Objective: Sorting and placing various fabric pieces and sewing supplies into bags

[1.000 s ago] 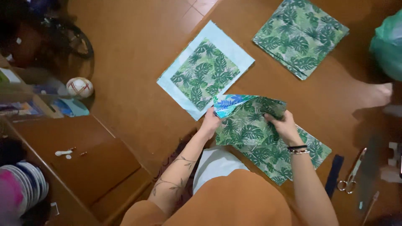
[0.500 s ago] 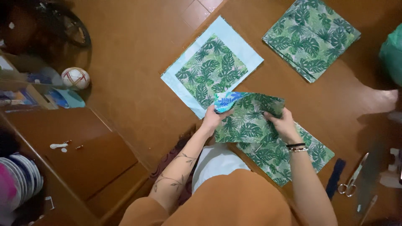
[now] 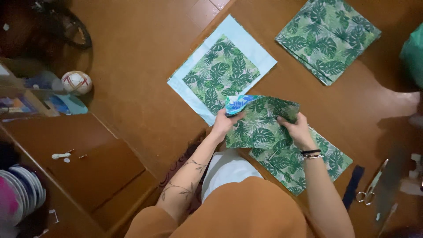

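Holding a leafy green cloth (image 3: 260, 121) by its two top corners, the left hand (image 3: 224, 123) and right hand (image 3: 297, 128) pinch it tight just above a bigger leafy piece (image 3: 304, 163) on the brown table (image 3: 145, 66). Nearby lies a leafy square on pale blue cloth (image 3: 220, 72) (flat), with scissors (image 3: 369, 187) well apart on the right

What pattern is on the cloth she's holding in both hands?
The held fabric piece has green tropical leaves on a pale ground, with a blue-leafed corner turned up. It shows best in the head view.
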